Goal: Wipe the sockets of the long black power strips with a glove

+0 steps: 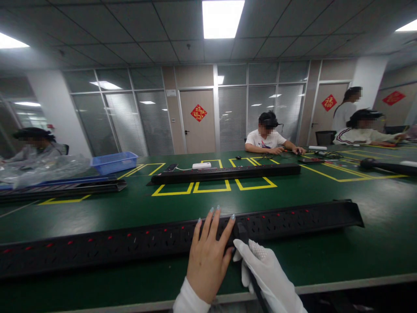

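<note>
A long black power strip point(130, 243) with red switches lies across the green table point(325, 261) close to its front edge. My left hand point(208, 252), bare, lies flat on the strip's middle with the fingers spread. My right hand point(267, 274), in a white glove, is closed around a black cable or plug point(243, 232) that meets the strip just right of my left hand. What exactly the glove grips is partly hidden.
A second black power strip point(228, 173) lies mid-table over yellow floor-style markings. A third one point(61, 188) lies at left beside a blue basket point(114, 161) and plastic bags. Other people sit at the far side and right; one stands.
</note>
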A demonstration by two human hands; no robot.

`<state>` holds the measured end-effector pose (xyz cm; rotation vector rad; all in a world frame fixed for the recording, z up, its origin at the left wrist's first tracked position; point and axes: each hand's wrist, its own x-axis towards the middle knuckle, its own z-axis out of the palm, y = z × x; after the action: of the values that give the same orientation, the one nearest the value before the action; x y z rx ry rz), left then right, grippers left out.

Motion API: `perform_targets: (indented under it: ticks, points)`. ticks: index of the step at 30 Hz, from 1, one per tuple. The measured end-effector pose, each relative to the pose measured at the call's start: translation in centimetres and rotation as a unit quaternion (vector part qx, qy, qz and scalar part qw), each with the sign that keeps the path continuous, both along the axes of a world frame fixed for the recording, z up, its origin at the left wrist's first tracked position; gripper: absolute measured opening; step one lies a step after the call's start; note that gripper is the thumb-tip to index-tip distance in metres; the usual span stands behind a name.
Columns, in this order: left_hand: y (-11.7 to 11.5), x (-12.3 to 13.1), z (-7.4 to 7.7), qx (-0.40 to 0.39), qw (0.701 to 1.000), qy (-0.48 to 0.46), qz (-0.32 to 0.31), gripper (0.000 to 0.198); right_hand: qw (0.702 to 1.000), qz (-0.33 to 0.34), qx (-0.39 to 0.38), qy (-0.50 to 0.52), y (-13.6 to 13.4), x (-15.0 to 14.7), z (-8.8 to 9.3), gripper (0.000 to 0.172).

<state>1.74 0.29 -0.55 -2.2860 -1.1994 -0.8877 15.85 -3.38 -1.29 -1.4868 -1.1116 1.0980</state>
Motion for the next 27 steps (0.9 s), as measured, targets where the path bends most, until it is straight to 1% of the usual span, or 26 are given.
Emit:
perform_targets:
  ticks: [6,15,19,23,25,27]
  points:
    - [0.0,0.0,0.0,0.007,1.000,-0.003,-0.004,0.062,1.000,-0.002,0.000,-0.004,-0.1,0.1,-0.1,0.048]
    - [0.0,0.0,0.1,0.003,1.000,0.006,0.005,0.062,1.000,-0.004,-0.009,0.008,-0.3,-0.2,0.3,0.046]
    - [0.0,0.0,0.2,0.001,1.000,0.012,0.002,0.065,1.000,-0.008,-0.009,0.016,-0.4,0.0,0.5,0.045]
    - [0.1,-0.1,0.2,-0.006,1.000,0.013,-0.003,0.068,0.999,-0.001,-0.003,0.039,-0.5,0.2,0.3,0.048]
    - [0.1,-0.1,0.2,-0.008,1.000,0.010,-0.004,0.067,0.999,0.012,0.007,0.048,-0.8,0.2,0.1,0.051]
    - [0.2,-0.1,0.2,-0.007,1.000,0.008,-0.006,0.067,0.997,0.023,0.047,0.051,-1.2,0.2,0.2,0.054]
